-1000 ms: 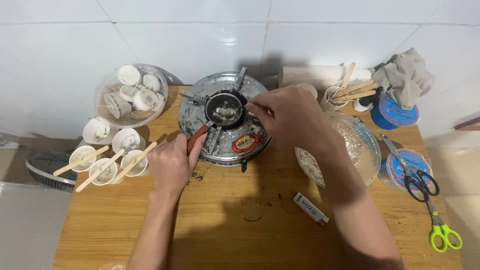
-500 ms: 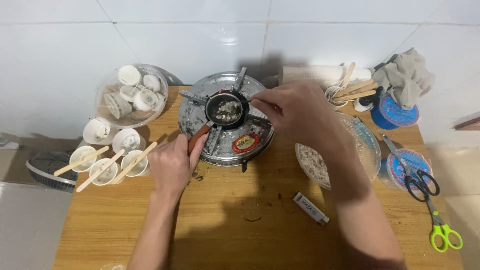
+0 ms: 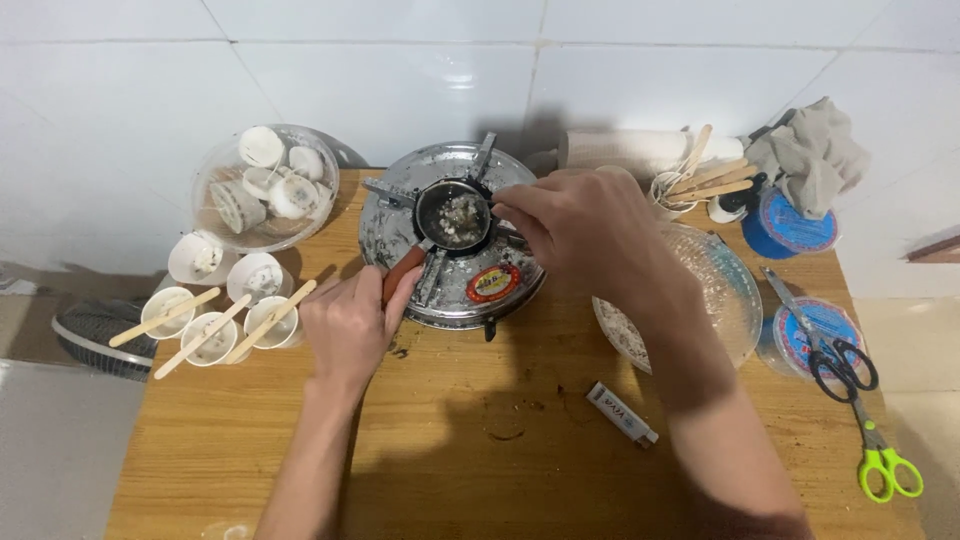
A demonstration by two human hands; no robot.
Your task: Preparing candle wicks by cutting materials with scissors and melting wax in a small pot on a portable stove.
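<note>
From the head camera: your left hand [image 3: 350,325] is closed around the handle of the little pan [image 3: 452,214], mid-frame on the stove [image 3: 450,290]. Your right hand [image 3: 580,225] pinches a thin stick over it. The bits inside look partly melted. Three cups [image 3: 215,335] wait at left.

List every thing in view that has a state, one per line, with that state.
Left hand: closed on the small pan's handle.
Right hand: pinched fingers at the pan's rim.
Small pan: on the stove, holding pale bits.
Stove: flame not visible.
Black scissors: blades shut.
Green scissors: shut, lying flat.
Clear bowl: partly filled.
Paper cups: upright, sticks across.
</note>
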